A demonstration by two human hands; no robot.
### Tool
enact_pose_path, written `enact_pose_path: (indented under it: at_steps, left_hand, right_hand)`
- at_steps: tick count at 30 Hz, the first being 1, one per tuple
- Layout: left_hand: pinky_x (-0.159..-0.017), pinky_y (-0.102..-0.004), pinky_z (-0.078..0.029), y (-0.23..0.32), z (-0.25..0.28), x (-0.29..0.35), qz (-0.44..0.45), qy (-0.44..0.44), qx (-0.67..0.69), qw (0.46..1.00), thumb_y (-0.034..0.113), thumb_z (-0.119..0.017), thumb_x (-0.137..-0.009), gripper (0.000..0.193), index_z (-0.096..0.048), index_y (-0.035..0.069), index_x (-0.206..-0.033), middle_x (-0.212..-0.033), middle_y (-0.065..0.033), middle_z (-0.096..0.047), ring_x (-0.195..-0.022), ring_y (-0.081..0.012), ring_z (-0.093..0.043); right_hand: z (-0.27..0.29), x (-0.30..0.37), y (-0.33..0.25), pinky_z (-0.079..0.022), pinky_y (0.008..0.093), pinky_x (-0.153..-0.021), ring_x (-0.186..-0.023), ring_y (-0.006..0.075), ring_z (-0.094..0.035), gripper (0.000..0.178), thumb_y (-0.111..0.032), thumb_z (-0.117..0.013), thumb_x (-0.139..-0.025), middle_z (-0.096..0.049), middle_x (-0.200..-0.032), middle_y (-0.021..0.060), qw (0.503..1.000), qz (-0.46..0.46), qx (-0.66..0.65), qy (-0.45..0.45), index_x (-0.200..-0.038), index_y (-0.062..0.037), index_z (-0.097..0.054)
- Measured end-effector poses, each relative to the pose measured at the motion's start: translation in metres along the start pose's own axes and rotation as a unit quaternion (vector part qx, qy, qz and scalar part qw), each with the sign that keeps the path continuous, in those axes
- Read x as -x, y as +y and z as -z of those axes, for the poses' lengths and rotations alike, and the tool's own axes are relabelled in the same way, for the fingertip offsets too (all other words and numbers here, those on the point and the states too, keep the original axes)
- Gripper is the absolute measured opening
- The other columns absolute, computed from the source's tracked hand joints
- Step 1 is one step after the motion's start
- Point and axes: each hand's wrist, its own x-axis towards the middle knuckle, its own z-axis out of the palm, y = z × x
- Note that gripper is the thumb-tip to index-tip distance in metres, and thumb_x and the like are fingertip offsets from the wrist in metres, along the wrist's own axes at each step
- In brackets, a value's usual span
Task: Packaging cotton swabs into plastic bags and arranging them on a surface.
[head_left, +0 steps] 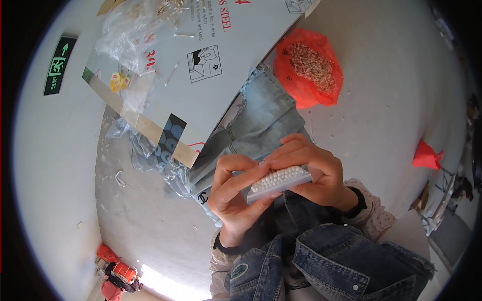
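A small clear plastic bag of white cotton swabs [279, 179] is held between both hands above my lap. My left hand [232, 193] grips its left end, thumb across the front. Over the top and right end curl the fingers of my right hand [314, 168]. The swab tips show as rows of white dots along the bag's edge. Denim jeans [261, 118] and a denim jacket [321, 261] lie under and around the hands.
A flattened white cardboard sheet [201, 60] lies on the grey floor ahead, with clear plastic bags [128, 37] and loose swabs on it. A red plastic bag full of swabs [311, 67] sits to the right. Another red bag [427, 155] lies farther right.
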Motion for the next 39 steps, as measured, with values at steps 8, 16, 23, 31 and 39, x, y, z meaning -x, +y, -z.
enact_pose_path:
  at_steps: [8, 16, 23, 31, 39]
  left_hand:
    - [-0.079, -0.0334, -0.046, 0.001, 0.004, 0.006, -0.013, -0.001, -0.005, 1.0, 0.007, -0.083, -0.061, 0.043, -0.075, 0.001, -0.103, -0.099, -0.0093, -0.061, -0.092, -0.022, -0.057]
    - [-0.08, -0.0324, -0.046, 0.0, 0.006, 0.005, -0.058, -0.009, -0.013, 0.998, 0.008, -0.084, -0.06, 0.041, -0.076, 0.001, -0.1, -0.099, -0.0085, -0.062, -0.091, -0.0212, -0.058]
    - [-0.081, -0.0316, -0.047, -0.003, 0.003, -0.001, 0.056, 0.017, -0.026, 0.998, 0.014, -0.09, -0.066, 0.061, -0.066, -0.001, -0.12, -0.101, -0.0076, -0.063, -0.09, -0.018, -0.059]
    - [-0.09, -0.0292, -0.05, -0.018, 0.001, 0.004, 0.233, 0.033, 0.07, 0.969, 0.002, -0.084, -0.076, 0.04, -0.062, -0.004, -0.108, -0.103, -0.0074, -0.067, -0.097, -0.0148, -0.064]
    - [-0.085, -0.0277, -0.052, -0.023, 0.004, -0.009, 0.252, 0.069, 0.097, 0.96, -0.004, -0.08, -0.078, 0.034, -0.062, -0.005, -0.106, -0.102, -0.0081, -0.069, -0.091, -0.014, -0.065]
  right_hand:
    - [-0.002, 0.002, -0.003, -0.035, 0.0438, -0.104, -0.106, 0.0243, -0.066, 0.026, -0.005, -0.072, -0.082, -0.071, -0.11, 0.0142, 1.0, 0.018, 0.012, -0.008, -0.107, -0.0009, -0.068]
    - [0.0, -0.002, -0.004, -0.037, 0.0421, -0.102, -0.107, 0.0263, -0.066, 0.027, -0.008, -0.074, -0.083, -0.07, -0.112, 0.0138, 0.998, 0.037, 0.05, -0.03, -0.108, -0.0009, -0.066]
    - [-0.012, 0.002, 0.008, -0.05, 0.0325, -0.094, -0.109, 0.0186, -0.063, 0.039, 0.0, -0.073, -0.086, -0.064, -0.114, 0.0086, 0.961, -0.185, -0.197, 0.063, -0.12, -0.0003, -0.056]
    - [-0.01, -0.015, 0.017, -0.053, 0.033, -0.093, -0.11, 0.0186, -0.062, 0.048, 0.0, -0.073, -0.087, -0.061, -0.118, 0.0128, 0.925, -0.223, -0.271, 0.148, -0.127, 0.0016, -0.046]
    - [-0.007, -0.038, 0.024, -0.055, 0.0335, -0.09, -0.111, 0.0199, -0.063, 0.042, -0.004, -0.061, -0.096, -0.061, -0.12, 0.0138, 0.876, -0.315, -0.335, 0.144, -0.133, 0.0005, -0.043]
